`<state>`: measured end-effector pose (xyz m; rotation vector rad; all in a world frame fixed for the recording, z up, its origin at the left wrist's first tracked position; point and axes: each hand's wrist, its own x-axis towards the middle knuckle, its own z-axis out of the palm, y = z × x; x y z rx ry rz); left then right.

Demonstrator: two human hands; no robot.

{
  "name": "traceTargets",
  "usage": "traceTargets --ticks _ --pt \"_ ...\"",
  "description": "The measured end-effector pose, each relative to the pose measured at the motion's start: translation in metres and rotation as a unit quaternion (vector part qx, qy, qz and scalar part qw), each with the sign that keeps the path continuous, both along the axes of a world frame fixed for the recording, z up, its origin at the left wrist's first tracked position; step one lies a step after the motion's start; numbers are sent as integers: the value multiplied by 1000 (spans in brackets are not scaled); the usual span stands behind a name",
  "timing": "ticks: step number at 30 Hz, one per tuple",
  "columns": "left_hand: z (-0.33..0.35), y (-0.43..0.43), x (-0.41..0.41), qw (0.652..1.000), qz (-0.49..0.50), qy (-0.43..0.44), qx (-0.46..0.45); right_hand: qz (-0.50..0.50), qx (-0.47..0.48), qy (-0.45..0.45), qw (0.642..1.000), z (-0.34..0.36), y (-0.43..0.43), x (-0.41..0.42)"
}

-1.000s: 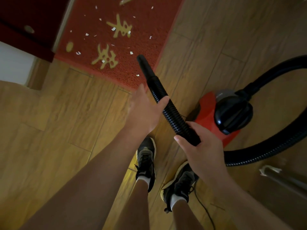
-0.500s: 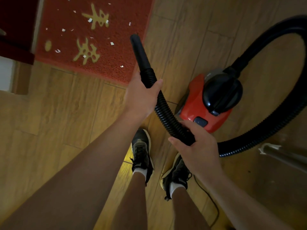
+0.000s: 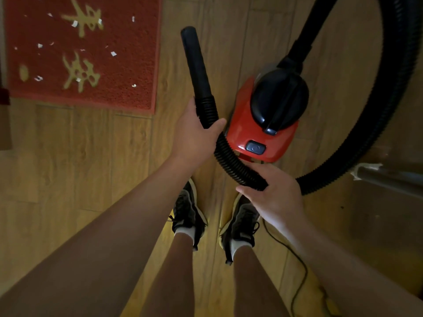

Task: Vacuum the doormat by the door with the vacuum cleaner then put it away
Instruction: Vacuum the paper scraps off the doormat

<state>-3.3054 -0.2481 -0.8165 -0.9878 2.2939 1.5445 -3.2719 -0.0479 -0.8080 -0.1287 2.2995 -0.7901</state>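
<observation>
A red doormat (image 3: 128, 72) with gold characters lies at the upper left, strewn with small white paper scraps (image 3: 113, 53). The red and black vacuum cleaner (image 3: 263, 124) stands on the wood floor to the mat's right. Its black ribbed hose (image 3: 231, 161) loops round the right side and ends in a smooth black nozzle (image 3: 194, 60) pointing up, above the floor beside the mat's right edge. My left hand (image 3: 194, 136) grips the hose just below the nozzle. My right hand (image 3: 274, 193) holds the hose lower down, fingers loosely curled under it.
My two feet in dark shoes (image 3: 190, 216) stand just behind the vacuum. A thin black power cord (image 3: 295, 259) trails off to the lower right. A pale metal bar or furniture leg (image 3: 386, 177) juts in at the right edge. A dark red door edge (image 3: 3, 97) borders the mat on the left.
The view has swung, so the mat and vacuum sit squarer in frame. My left hand closed round the hose near the nozzle, which now points beside the mat instead of over its corner.
</observation>
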Motion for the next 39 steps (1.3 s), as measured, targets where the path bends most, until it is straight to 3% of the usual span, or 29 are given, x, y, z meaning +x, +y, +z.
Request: traceTargets --ticks 8,27,31,39 --pt "-36 23 4 999 -23 -21 44 42 32 16 998 -42 25 -2" --pt "-85 26 -11 995 -85 -41 39 75 53 -14 996 -103 25 -16" --pt "-90 26 -11 994 -90 -30 52 23 40 -33 998 -103 25 -25" --pt "-97 25 -12 995 -86 -18 56 -133 81 17 988 -121 12 -41"
